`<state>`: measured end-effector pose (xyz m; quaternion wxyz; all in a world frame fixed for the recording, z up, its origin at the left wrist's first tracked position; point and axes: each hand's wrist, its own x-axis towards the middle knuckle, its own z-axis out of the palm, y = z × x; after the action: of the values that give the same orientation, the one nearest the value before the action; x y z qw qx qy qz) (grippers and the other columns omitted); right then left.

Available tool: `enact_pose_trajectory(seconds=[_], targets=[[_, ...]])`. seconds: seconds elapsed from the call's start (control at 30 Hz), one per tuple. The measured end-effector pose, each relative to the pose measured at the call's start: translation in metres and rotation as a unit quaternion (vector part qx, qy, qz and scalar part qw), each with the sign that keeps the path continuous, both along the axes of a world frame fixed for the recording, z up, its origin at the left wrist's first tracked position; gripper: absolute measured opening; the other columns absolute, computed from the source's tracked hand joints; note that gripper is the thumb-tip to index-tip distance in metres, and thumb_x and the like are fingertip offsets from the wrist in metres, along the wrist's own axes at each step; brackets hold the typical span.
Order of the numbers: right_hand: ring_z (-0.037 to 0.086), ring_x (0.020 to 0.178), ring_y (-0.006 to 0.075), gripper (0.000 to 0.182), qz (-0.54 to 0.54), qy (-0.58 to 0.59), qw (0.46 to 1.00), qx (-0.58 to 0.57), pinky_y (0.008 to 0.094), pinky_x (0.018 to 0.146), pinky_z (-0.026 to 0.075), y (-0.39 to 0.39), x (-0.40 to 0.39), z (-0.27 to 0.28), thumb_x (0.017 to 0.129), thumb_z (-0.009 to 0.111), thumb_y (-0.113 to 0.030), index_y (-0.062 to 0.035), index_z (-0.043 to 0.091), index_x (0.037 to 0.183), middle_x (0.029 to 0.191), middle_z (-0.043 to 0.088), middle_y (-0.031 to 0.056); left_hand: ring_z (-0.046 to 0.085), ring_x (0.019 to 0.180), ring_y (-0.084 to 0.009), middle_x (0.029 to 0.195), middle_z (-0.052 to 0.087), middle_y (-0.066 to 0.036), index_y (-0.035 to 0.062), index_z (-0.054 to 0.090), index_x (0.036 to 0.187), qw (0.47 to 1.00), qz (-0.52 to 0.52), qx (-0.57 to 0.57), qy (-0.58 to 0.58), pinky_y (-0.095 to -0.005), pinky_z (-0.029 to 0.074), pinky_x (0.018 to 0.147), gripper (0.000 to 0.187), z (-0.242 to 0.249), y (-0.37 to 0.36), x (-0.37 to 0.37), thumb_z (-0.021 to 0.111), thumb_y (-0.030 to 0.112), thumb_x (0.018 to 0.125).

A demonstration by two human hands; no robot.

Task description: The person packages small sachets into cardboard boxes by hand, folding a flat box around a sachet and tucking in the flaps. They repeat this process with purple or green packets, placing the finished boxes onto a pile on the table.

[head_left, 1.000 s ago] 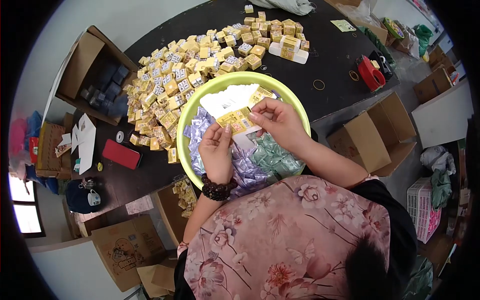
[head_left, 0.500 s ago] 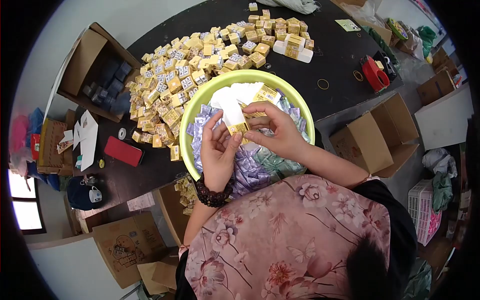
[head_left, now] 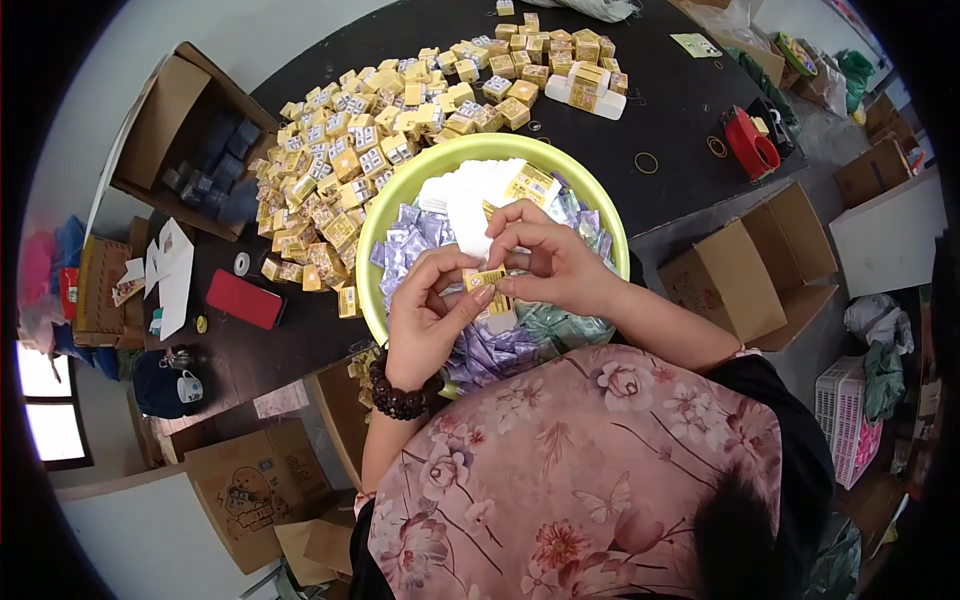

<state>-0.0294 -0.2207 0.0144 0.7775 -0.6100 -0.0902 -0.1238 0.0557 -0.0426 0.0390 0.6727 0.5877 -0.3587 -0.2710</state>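
Above a lime-green basin (head_left: 612,185), both my hands hold one small yellow paper carton (head_left: 489,279), partly folded, with a pale flap hanging below it. My left hand (head_left: 430,307) pinches its left side between thumb and fingers. My right hand (head_left: 560,268) grips its right side with the thumb at the edge and the fingers curled above. Inside the basin lie purple sachets (head_left: 405,245) and green sachets (head_left: 560,325). A stack of flat white-and-yellow cartons (head_left: 532,185) rests on the sachets, partly hidden behind my fingers.
Many folded yellow boxes (head_left: 340,160) are heaped on the black table (head_left: 590,150). Also on it are a red phone case (head_left: 244,299), a red tape dispenser (head_left: 750,145) and rubber bands (head_left: 647,163). Open cardboard boxes stand left (head_left: 160,110) and right (head_left: 735,275).
The carton has turned from a flat, upright strip to a shorter, folded shape with a flap downward. Both hands have come closer together around it.
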Motion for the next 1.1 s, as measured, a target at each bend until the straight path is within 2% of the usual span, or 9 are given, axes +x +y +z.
enact_pose_trajectory(seconds=[0.23,0.3,0.4,0.63,0.73,0.8,0.9,0.93,1.1], targets=[[0.055,0.11,0.0152,0.015,0.008,0.031,0.997,0.07,0.0302,0.096,0.046,0.005,0.003,-0.004,0.085,0.064,0.005,-0.0027,0.058,0.096,0.117,0.053,0.007,0.058,0.108,-0.0171,0.122,0.052,-0.011,0.0002,0.048,0.115,0.997,0.072,-0.011,0.033,-0.0257,0.054,0.083,0.036,-0.011,-0.004,-0.004,0.065,-0.008,0.084],[0.056,0.11,0.015,0.012,-0.034,0.012,0.996,0.076,0.0307,0.094,0.047,0.01,0.002,0.005,0.086,0.064,0.003,-0.0023,0.058,0.094,0.11,0.057,0.0073,0.058,0.109,-0.0176,0.122,0.053,-0.011,0.0016,0.044,0.117,0.995,0.08,-0.044,0.044,-0.0257,0.054,0.084,0.04,-0.011,-0.006,-0.005,0.065,-0.008,0.084],[0.058,0.109,0.0146,0.011,0.006,0.072,0.997,0.025,0.0296,0.091,0.048,-0.001,0.006,0.005,0.087,0.065,0.002,-0.0021,0.057,0.094,0.102,0.06,0.0059,0.057,0.111,-0.0186,0.12,0.054,-0.012,0.0034,0.039,0.12,0.996,0.083,-0.009,0.038,-0.026,0.052,0.085,0.046,-0.007,-0.008,-0.01,0.065,-0.009,0.083],[0.061,0.096,0.0114,0.01,-0.018,0.099,0.993,0.055,0.0258,0.086,0.05,-0.002,0.006,0.003,0.087,0.065,0.002,-0.0003,0.061,0.096,0.099,0.062,0.0039,0.057,0.113,-0.018,0.12,0.055,-0.011,0.004,0.04,0.124,0.997,0.078,0.026,0.002,-0.0275,0.052,0.088,0.05,-0.006,-0.007,-0.011,0.065,-0.01,0.083],[0.06,0.097,0.012,0.011,-0.044,0.09,0.995,0.013,0.0259,0.085,0.051,-0.002,0.005,-0.003,0.088,0.063,0.002,0.0003,0.063,0.098,0.102,0.061,0.0045,0.057,0.11,-0.0164,0.12,0.056,-0.01,0.0037,0.043,0.124,0.997,0.063,0.034,-0.002,-0.0263,0.051,0.087,0.047,-0.004,-0.007,-0.01,0.064,-0.009,0.084],[0.06,0.101,0.0135,0.012,-0.069,0.024,0.995,-0.074,0.0265,0.085,0.052,0.0,0.001,0.0,0.088,0.061,0.002,-0.0002,0.064,0.1,0.105,0.06,0.0059,0.058,0.107,-0.0144,0.117,0.058,-0.009,0.0033,0.047,0.123,0.997,0.055,0.05,-0.01,-0.0248,0.051,0.085,0.042,-0.004,-0.006,-0.009,0.063,-0.008,0.086],[0.06,0.1,0.015,0.016,-0.051,-0.02,0.99,-0.127,0.0269,0.084,0.052,0.0,-0.002,0.009,0.088,0.06,0.003,-0.0013,0.064,0.103,0.108,0.059,0.0081,0.059,0.101,-0.0123,0.113,0.059,-0.007,0.0041,0.049,0.123,0.997,0.052,0.051,-0.009,-0.0232,0.051,0.081,0.039,-0.004,-0.005,-0.008,0.062,-0.007,0.087],[0.061,0.099,0.0168,0.02,-0.058,-0.045,0.977,-0.201,0.0277,0.081,0.053,-0.003,-0.001,0.006,0.087,0.062,0.004,-0.0021,0.064,0.106,0.109,0.058,0.0094,0.059,0.101,-0.0121,0.113,0.059,-0.007,0.0042,0.049,0.123,0.997,0.054,0.059,-0.008,-0.0228,0.051,0.081,0.039,-0.006,-0.004,-0.006,0.061,-0.007,0.087],[0.06,0.101,0.0201,0.02,-0.033,-0.047,0.97,-0.237,0.032,0.081,0.051,-0.012,0.003,-0.007,0.088,0.063,-0.001,-0.0016,0.064,0.108,0.109,0.059,0.0092,0.06,0.099,-0.0114,0.107,0.06,-0.007,0.0024,0.056,0.115,0.997,0.059,0.021,-0.051,-0.022,0.049,0.08,0.029,-0.025,-0.006,0.004,0.062,-0.006,0.087]])
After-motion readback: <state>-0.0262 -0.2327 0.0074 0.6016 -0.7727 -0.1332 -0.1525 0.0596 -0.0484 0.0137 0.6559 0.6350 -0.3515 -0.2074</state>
